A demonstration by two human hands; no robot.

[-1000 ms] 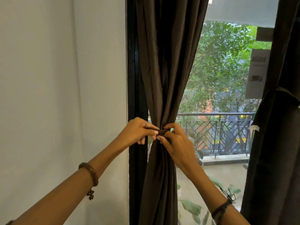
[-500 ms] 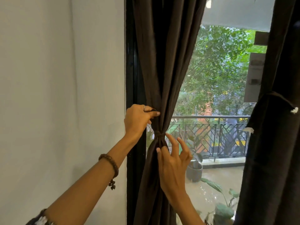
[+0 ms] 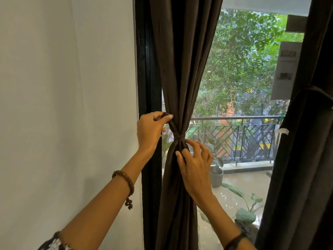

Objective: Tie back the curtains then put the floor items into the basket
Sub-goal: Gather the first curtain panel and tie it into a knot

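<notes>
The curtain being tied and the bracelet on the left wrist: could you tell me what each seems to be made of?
Curtain: dark brown woven cloth, matte, judging by its soft folds where it is cinched. Bracelet: looks like brown braided cord or leather, with a knotted tail hanging; which is unclear.

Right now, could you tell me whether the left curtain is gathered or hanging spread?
Gathered: the left curtain narrows to a cinched waist where a tie band wraps it.

My left hand (image 3: pixel 150 129) has left the knot (image 3: pixel 178 137) for the fold above; my right hand (image 3: pixel 195 165) dropped just below it.
</notes>
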